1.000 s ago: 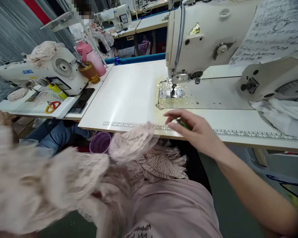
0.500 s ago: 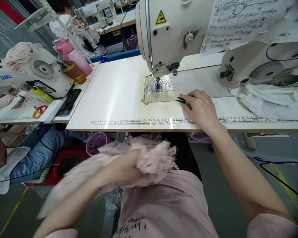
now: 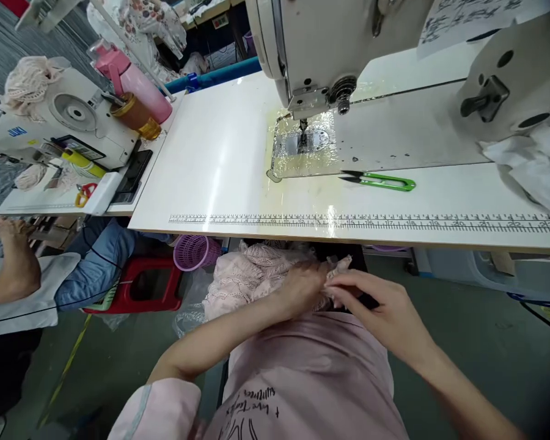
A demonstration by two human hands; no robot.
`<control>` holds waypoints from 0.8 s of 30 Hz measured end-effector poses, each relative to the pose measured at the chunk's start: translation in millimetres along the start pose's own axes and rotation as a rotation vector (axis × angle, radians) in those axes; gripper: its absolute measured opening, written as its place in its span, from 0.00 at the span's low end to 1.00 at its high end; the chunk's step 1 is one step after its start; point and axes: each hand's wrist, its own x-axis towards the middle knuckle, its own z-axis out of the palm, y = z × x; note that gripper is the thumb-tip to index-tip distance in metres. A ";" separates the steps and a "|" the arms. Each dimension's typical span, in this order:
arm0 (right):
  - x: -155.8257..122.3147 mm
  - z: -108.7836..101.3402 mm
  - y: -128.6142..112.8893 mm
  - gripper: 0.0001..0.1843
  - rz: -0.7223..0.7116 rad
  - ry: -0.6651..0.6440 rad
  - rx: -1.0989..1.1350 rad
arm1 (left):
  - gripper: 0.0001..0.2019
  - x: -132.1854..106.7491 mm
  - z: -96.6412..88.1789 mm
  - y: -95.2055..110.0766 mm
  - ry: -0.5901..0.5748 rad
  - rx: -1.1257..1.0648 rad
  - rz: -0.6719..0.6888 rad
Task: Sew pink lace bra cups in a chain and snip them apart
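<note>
Over my lap lies a bunched pale pink lace fabric [image 3: 241,275]. My left hand [image 3: 302,286] is closed on the gathered cloth at its right side. Close against it, my right hand [image 3: 378,305] pinches an edge of the same fabric between thumb and fingers. Green thread snips [image 3: 389,182] rest on the white sewing table [image 3: 211,159], out of both hands, with the dark blades pointing left. Behind them stands the sewing machine [image 3: 321,55], its needle and presser foot over the metal plate.
A ruler strip runs along the table's front edge. To the left are another sewing machine [image 3: 68,116], a pink bottle [image 3: 132,82] and red-and-orange scissors [image 3: 86,193]. A purple basket [image 3: 196,252] and red stool [image 3: 151,287] stand below, beside a seated co-worker. White cloth [image 3: 541,165] lies right.
My right hand has let go of the thread snips on the table and come down to the fabric. My left hand has drawn the lace fabric together onto my lap. The view has shifted.
</note>
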 end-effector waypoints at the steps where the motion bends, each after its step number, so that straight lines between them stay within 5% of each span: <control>1: -2.6 5.8 7.3 0.12 0.078 -0.042 0.048 | 0.23 2.4 -3.2 -0.4 -0.018 0.006 -0.017; 6: -4.7 31.9 28.9 0.13 0.260 -0.283 0.206 | 0.47 7.8 -31.9 -23.1 -0.168 0.044 -0.032; 11: 2.6 51.8 45.1 0.14 0.252 -0.346 0.252 | 0.44 13.1 -61.0 -58.1 -0.424 0.027 -0.267; 19: 18.5 79.5 86.2 0.17 0.174 -0.349 0.176 | 0.34 38.4 -42.5 -62.7 -0.594 0.015 -0.253; 24: 9.1 74.1 96.7 0.27 0.129 -0.341 0.164 | 0.37 23.2 -30.7 -51.4 -0.531 -0.145 -0.196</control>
